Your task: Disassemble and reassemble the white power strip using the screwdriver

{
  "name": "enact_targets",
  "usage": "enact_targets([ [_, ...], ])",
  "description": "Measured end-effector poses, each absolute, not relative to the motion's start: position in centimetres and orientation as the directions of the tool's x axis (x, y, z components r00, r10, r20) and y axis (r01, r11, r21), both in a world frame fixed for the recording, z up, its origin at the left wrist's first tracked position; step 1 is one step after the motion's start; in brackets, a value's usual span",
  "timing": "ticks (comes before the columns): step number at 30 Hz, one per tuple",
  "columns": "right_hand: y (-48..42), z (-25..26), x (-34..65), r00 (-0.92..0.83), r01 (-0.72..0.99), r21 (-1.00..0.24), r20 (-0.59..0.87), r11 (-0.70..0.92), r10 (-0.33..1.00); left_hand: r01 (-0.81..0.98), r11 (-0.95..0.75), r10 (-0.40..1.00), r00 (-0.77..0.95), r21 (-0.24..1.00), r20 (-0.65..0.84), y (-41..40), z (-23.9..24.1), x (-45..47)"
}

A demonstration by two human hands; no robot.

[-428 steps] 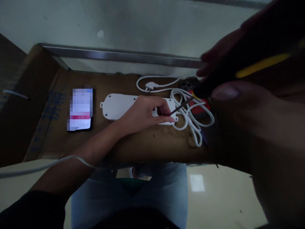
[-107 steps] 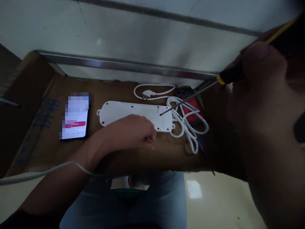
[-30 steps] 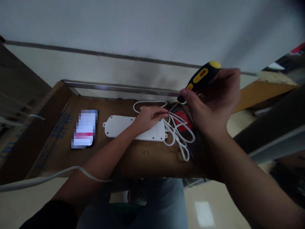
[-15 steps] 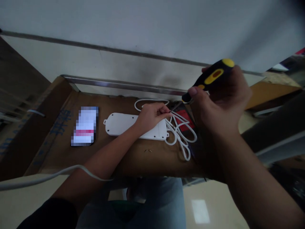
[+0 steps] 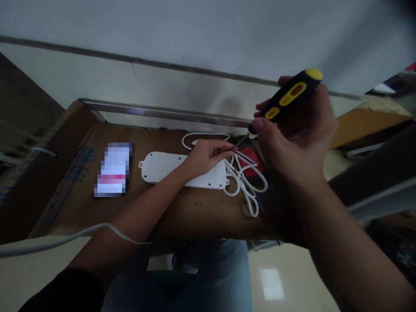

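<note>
My right hand (image 5: 302, 130) is wrapped round the black and yellow handle of a screwdriver (image 5: 289, 95), which slants down to the left. Its thin metal shaft reaches the fingertips of my left hand (image 5: 208, 156). Those fingers are pinched together at the shaft's tip; whatever small thing they hold is hidden. Under my left hand and wrist lies a white power strip (image 5: 162, 167), its back with several screw holes facing up. A coiled white cord (image 5: 248, 190) is bunched at its right end. Two small screws (image 5: 200, 203) rest on the cardboard in front of the strip.
A phone (image 5: 113, 169) with a lit, blurred screen lies to the left on the cardboard surface (image 5: 74, 208). A red and dark object (image 5: 251, 162) sits beneath the cord. Behind runs a metal rail (image 5: 162, 112) along the wall. Another white cable (image 5: 65, 240) crosses my left forearm.
The screwdriver and my right hand have shifted slightly up, and more of the shaft shows. My left fingers stay pinched at its tip. The whole view has moved a little.
</note>
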State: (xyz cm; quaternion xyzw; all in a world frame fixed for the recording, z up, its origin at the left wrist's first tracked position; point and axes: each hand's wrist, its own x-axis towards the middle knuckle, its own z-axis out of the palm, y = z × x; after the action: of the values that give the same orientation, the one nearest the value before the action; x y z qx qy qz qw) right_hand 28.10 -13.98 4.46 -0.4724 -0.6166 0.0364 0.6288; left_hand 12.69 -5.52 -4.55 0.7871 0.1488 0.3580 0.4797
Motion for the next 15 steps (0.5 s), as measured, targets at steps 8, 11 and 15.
enact_targets([
  [8,-14.0,4.7,27.9,0.268,0.576,-0.67,0.697,0.469,0.666,-0.128,-0.427,0.631,0.666,0.895,0.397,-5.1,-4.8,12.8],
  [11,-14.5,4.6,27.7,0.19,0.488,-0.702,0.665,0.519,0.722,-0.141,-0.432,0.557,0.735,0.891,0.387,-4.8,-4.3,12.3],
  [15,-14.7,4.6,27.7,0.169,0.541,-0.687,0.654,0.486,0.737,-0.131,-0.406,0.56,0.747,0.905,0.36,-4.7,-4.1,12.2],
])
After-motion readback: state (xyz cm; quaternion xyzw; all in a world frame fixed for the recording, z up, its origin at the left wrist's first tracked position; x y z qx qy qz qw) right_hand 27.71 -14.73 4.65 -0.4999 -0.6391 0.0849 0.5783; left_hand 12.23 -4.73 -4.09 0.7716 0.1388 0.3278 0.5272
